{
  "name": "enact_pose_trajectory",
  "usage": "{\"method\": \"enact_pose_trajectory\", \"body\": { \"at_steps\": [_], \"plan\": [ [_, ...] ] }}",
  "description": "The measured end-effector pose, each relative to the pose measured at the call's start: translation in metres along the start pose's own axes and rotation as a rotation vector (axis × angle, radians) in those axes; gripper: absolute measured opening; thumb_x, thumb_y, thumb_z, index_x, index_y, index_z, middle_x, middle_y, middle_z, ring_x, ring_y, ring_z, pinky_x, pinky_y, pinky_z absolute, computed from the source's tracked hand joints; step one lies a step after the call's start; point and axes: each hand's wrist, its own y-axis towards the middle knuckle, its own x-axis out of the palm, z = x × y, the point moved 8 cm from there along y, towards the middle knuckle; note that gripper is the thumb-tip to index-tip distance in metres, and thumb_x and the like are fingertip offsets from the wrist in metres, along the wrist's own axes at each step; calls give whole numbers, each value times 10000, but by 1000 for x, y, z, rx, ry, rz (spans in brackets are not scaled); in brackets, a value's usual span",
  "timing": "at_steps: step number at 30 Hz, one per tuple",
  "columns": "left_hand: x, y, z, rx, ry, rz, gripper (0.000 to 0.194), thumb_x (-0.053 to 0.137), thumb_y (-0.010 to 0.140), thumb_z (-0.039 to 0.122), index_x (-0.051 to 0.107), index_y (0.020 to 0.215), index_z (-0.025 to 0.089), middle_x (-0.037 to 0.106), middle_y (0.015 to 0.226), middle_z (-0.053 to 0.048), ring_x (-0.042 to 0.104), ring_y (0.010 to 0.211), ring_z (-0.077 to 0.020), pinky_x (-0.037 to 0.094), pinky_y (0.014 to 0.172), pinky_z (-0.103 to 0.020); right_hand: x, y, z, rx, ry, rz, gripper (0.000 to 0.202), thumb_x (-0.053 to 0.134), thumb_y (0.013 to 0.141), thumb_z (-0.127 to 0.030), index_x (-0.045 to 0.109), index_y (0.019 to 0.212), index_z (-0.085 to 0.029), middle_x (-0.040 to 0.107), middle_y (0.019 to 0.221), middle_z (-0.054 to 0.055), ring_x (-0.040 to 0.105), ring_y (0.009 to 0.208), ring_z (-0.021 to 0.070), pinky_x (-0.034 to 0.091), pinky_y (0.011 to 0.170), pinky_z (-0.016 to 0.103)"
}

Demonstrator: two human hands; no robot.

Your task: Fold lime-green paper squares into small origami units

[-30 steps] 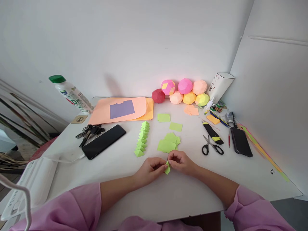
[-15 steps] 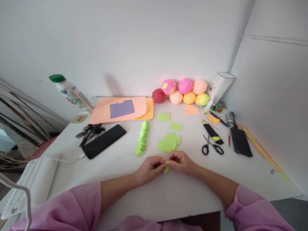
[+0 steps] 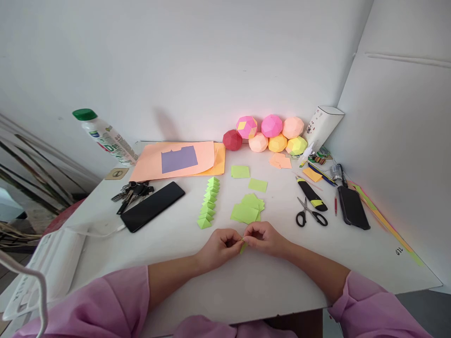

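Observation:
Between my two hands is a small piece of green paper (image 3: 243,248), mostly covered by the fingers. My left hand (image 3: 220,249) pinches it from the left, and my right hand (image 3: 265,238) pinches it from the right, with thumbs and fingertips almost touching. Just beyond the hands lies a loose pile of green paper sheets (image 3: 246,210). To the left runs a row of folded green paper pieces (image 3: 208,203), standing one behind another. Two more small green stacks, a far stack (image 3: 240,172) and a nearer stack (image 3: 258,185), lie behind the pile.
Scissors (image 3: 311,214), a utility knife (image 3: 312,193) and a phone (image 3: 353,207) lie at right. Faceted paper balls (image 3: 271,126) are stacked along the wall. At left are a black phone (image 3: 152,207), keys (image 3: 132,192), a bottle (image 3: 109,141) and orange paper sheets (image 3: 148,162).
Both hands stay in nearly the same place. The fingertips have closed in on the green paper and turned it slightly, so less of it shows.

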Motion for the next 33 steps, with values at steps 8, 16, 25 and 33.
{"method": "enact_pose_trajectory", "body": {
  "at_steps": [8, 16, 25, 33],
  "plan": [
    [-1, 1, 2, 1, -6, 0, 303, 507, 801, 391, 512, 630, 141, 399, 535, 52, 302, 492, -68, 247, 458, -197, -4, 1, 0, 28, 46, 88, 134, 555, 785, -248, 513, 700, -152, 469, 606, -28, 403, 538, 84, 337, 500, 211],
    [-5, 1, 1, 13, -94, 3, 376, 444, 840, 471, 424, 625, 163, 365, 554, 59, 288, 504, -71, 237, 468, -199, -7, -1, -6, -57, 85, 82, 170, 506, 849, -322, 546, 875, -158, 505, 657, -12, 486, 576, 101, 424, 559, 243],
    [-6, 0, 4, -31, -115, 34, 445, 347, 874, 488, 457, 594, 160, 424, 523, 37, 342, 477, -82, 272, 467, -219, -5, -4, -21, -321, -134, 85, 128, 545, 828, -261, 634, 863, -175, 608, 712, 27, 537, 558, 104, 457, 541, 238],
    [-6, 0, 2, -1, -252, 30, 315, 504, 820, 462, 526, 759, 154, 549, 662, 15, 427, 483, -69, 337, 478, -206, -11, -1, 1, -15, 61, 143, 163, 598, 798, -321, 609, 822, -160, 627, 660, 15, 534, 479, 90, 428, 470, 220]
  ]
}}
